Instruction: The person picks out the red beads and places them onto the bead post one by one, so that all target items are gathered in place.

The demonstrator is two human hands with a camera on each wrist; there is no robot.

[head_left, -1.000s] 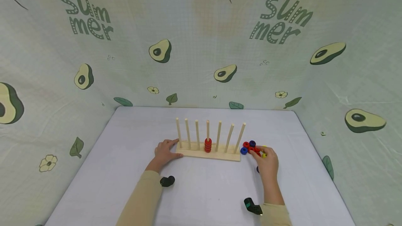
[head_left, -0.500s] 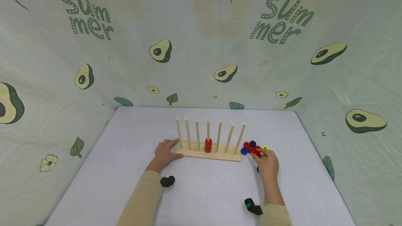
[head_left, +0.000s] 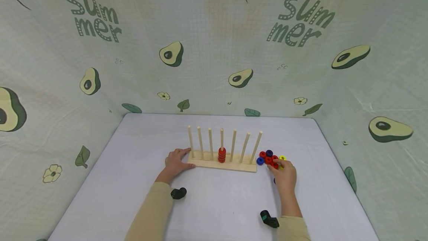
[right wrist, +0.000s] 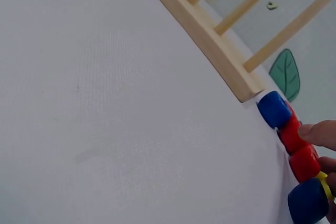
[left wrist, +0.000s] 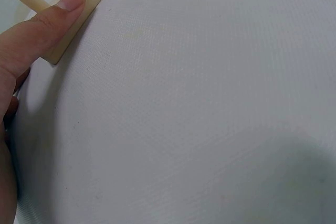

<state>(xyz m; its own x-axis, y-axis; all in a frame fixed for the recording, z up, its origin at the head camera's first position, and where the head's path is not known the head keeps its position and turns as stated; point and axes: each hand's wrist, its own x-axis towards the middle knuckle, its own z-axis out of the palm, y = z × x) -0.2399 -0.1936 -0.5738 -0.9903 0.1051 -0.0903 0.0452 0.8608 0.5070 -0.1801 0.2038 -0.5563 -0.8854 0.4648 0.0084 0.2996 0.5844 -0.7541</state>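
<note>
A wooden peg board (head_left: 240, 166) with several upright pegs stands mid-table. Red beads (head_left: 222, 155) are stacked on its middle peg. My left hand (head_left: 175, 162) grips the board's left end, thumb along the front edge and fingers behind. Beyond the right end lies a cluster of loose beads: red (head_left: 268, 160), blue (head_left: 260, 161), dark blue (head_left: 269, 153) and yellow (head_left: 282, 157). My right hand (head_left: 285, 174) is at this cluster. In the right wrist view its thumb (right wrist: 317, 132) overlaps a red bead (right wrist: 291, 134); I cannot tell whether it pinches one.
A dark blue bead (right wrist: 308, 200) lies nearer the right wrist, apart from the cluster's front. The white-covered table (head_left: 214, 203) is backed by a printed cloth (head_left: 207, 84) at the back and sides. Each wrist carries a black camera (head_left: 178, 193).
My right thumb has drawn slightly back from the cluster, showing more of the red and yellow beads. My left hand, the board and the stacked beads stay in place.
</note>
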